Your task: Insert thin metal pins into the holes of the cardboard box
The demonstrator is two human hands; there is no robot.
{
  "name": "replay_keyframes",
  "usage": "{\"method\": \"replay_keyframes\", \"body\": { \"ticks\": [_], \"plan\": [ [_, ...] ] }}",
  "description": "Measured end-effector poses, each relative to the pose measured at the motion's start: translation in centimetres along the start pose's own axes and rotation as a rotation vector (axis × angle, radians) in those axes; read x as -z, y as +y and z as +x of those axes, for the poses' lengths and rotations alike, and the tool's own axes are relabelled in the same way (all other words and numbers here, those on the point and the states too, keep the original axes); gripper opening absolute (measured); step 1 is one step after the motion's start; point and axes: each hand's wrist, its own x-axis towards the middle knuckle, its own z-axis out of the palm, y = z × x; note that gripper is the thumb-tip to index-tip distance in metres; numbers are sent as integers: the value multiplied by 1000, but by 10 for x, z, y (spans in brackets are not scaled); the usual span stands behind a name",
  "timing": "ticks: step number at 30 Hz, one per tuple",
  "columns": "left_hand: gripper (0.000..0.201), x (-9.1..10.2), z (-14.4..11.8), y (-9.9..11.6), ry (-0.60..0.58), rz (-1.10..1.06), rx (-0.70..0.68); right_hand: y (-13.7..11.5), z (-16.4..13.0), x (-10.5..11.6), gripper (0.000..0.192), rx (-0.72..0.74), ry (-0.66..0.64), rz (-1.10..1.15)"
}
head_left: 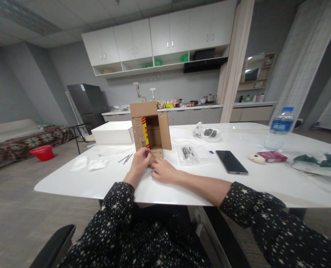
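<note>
An open cardboard box (165, 132) stands on the white table in front of me, its flaps spread. Small shiny pieces dot its left flap (138, 131), beside a yellow and red tape strip (145, 133). At the lower front flap, my left hand (140, 160) is closed in a pinch; whatever lies between the fingertips is too small to make out. My right hand (164, 171) rests on the table close by, fingers curled towards the same flap, and its fingertips are partly hidden. Two thin metal tools (125, 159), tweezers-like, lie left of my hands.
A clear case (187, 155) of small metal parts lies right of the box, then a black phone (231, 162). Farther right are a computer mouse (256, 158), a pink pack (273, 156) and a water bottle (279, 128). A white box (113, 133) and tissues (97, 165) are left; a white fan (210, 134) is behind.
</note>
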Motion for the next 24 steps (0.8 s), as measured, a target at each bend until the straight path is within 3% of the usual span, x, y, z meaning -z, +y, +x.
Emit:
{"method": "replay_keyframes", "body": {
  "ticks": [12, 24],
  "plan": [
    [10, 3, -6, -1, -211, 91, -84, 1, 1, -4, 28, 21, 27, 7],
    [16, 2, -8, -2, -222, 155, -46, 1, 0, -4, 30, -2, 6, 16]
  ]
}}
